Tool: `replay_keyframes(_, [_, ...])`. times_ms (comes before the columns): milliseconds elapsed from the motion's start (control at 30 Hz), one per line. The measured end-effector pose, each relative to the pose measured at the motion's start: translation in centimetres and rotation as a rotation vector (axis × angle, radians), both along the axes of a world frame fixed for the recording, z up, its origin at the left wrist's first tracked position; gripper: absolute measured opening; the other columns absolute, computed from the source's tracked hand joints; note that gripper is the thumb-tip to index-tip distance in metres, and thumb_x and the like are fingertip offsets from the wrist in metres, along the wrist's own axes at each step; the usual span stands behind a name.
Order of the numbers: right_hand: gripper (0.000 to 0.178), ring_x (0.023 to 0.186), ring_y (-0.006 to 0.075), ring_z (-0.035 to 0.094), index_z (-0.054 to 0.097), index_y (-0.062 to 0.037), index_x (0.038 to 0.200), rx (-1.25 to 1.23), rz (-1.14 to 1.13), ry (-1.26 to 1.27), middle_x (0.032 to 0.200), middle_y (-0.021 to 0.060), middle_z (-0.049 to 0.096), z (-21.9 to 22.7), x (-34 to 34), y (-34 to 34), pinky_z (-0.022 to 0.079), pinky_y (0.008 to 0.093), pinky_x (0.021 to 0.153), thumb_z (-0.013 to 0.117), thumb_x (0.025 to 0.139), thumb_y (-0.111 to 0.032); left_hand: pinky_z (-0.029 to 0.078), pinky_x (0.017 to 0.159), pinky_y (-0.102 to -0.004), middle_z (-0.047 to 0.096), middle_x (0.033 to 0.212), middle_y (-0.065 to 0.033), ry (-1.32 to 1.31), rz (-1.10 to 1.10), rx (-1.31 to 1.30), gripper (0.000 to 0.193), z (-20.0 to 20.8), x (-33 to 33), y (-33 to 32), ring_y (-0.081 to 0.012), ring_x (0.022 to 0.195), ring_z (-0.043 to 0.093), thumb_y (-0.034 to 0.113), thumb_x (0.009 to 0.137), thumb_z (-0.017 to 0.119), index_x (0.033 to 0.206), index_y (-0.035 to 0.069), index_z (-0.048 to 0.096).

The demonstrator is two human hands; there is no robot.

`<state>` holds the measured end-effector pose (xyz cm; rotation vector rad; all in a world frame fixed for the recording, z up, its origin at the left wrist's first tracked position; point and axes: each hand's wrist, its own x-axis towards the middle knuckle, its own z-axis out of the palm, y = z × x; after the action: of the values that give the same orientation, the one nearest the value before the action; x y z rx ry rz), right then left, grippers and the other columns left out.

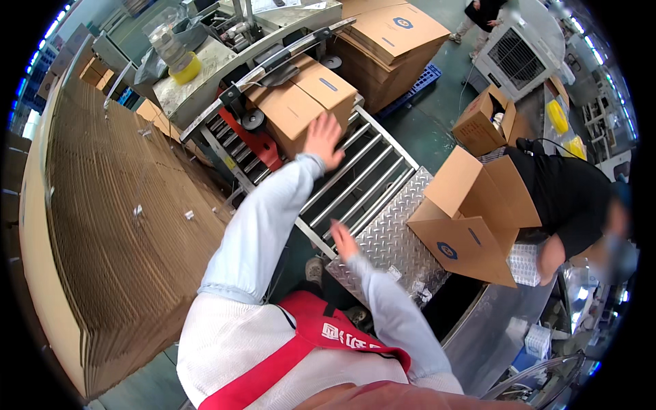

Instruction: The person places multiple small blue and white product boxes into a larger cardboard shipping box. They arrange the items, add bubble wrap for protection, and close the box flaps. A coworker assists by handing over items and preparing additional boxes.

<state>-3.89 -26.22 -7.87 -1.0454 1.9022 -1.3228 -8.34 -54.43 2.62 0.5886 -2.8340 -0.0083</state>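
A closed brown carton (294,102) sits on the rollers under a taping machine (263,68). With fingers stretched out, my left hand (324,141) is at the carton's near end and appears to press flat against it. My right hand (344,241) hovers near the edge of the roller conveyor (355,164), beside the diamond-plate metal surface (389,239). It looks empty, with its fingers extended and seen from the side. To its right, an open carton (458,239) stands on the plate with its flaps up.
A tall stack of flattened cardboard (130,205) fills the left side. More flat cartons (389,41) lie stacked beyond the conveyor on a blue pallet (417,89). A co-worker in black (560,184) bends beside the open carton, holding a white patterned box (525,263). An air cooler (516,55) stands far right.
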Motion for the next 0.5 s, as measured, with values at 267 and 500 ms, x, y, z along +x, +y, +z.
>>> replay_keyframes(267, [0.032,0.095,0.0241,0.064,0.059,-0.0002,0.115,0.765,-0.538,-0.422,0.102,0.0166,0.066,-7.0,15.5,49.6,0.051,0.0338,0.082,0.055,0.089,-0.019,0.052,0.08,-0.0399,0.067,0.103,-0.0153,-0.487,-0.377,0.912,0.047,-12.8,17.9,29.0,-0.0336,0.091,0.065,0.043,0.082,0.064,0.118,0.013,0.064])
replay_keyframes(500, [0.027,0.089,0.02,0.066,0.062,-0.0001,0.107,0.373,-0.509,-0.286,0.093,0.0121,0.068,-11.6,8.7,54.3,0.054,0.0313,0.077,0.059,0.081,-0.001,0.054,0.079,-0.0371,0.069,0.097,-0.0147,-0.123,0.168,0.83,0.034,-3.2,29.5,28.1,-0.0264,0.088,0.068,0.029,0.083,0.067,0.108,0.006,0.067])
